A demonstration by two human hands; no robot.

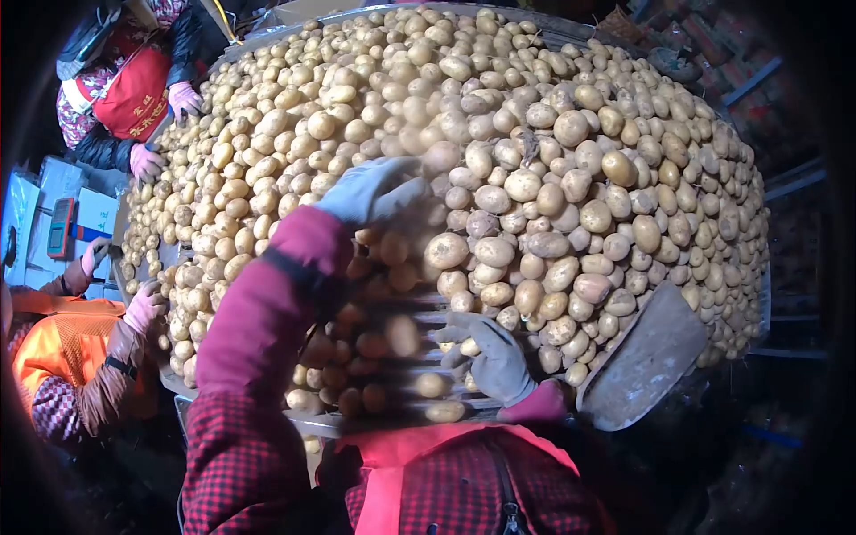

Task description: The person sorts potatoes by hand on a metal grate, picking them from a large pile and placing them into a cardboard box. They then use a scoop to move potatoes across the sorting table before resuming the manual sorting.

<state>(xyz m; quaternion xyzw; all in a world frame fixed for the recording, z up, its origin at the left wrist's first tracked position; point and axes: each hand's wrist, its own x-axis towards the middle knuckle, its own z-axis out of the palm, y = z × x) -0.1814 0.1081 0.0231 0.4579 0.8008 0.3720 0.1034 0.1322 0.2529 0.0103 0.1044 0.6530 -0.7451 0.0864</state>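
Potatoes [524,185] are heaped across a wide table. My left hand [374,189], in a pale grey glove, reaches over the middle of the heap. Its fingers are bent but apart, with blurred potatoes beside the fingertips and nothing visibly gripped. Below it, loose potatoes lie on a slatted part of the table [415,330], some smeared by motion. My right hand [501,361], also gloved, is low over the slats near the front edge, its fingers curled around a small potato [470,348].
A metal scoop-like plate [644,358] leans on the heap at the right. Two people work at the left: one in a red apron [134,94], another in an orange vest [67,343]. Their gloved hands touch the heap's edge. A red-and-dark device [61,228] lies on boxes there.
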